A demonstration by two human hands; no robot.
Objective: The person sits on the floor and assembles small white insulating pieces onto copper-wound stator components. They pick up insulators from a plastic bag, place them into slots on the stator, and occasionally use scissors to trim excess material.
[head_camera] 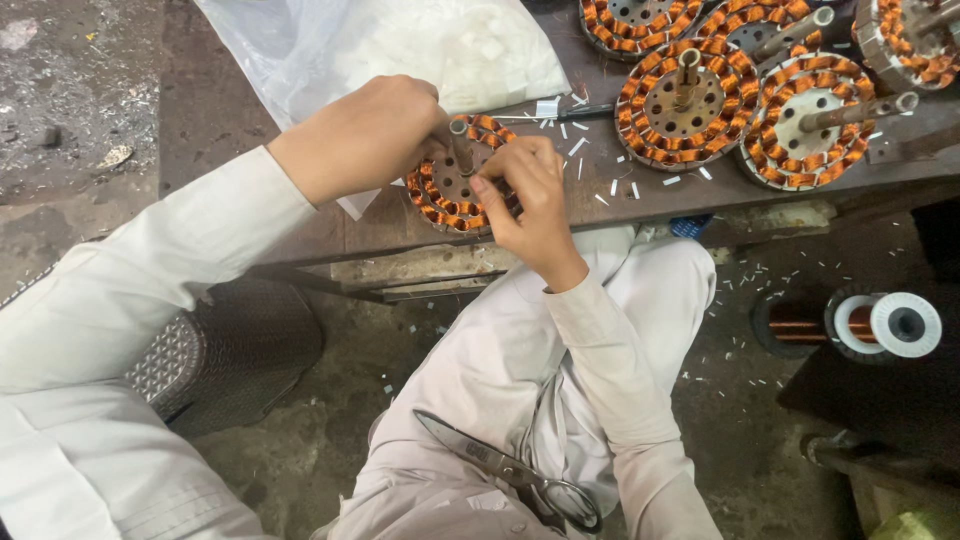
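- Scissors (505,468): lying on my lap, blades pointing up-left, handles toward my right knee.
- Left hand (365,135): closed over the left edge of the wound stator (455,190), gripping it.
- Right hand (530,195): fingertips (480,185) pinched on the stator's copper coils, just beside its central shaft (461,145).
- Wound stator: flat at the near edge of the bench (400,225), between my hands.
- Finished stators (685,100): grouped farther right on the bench, shafts upright.
- Plastic bag (400,45): white contents, behind my left hand.
- Copper wire spool (870,325): on the floor, right.
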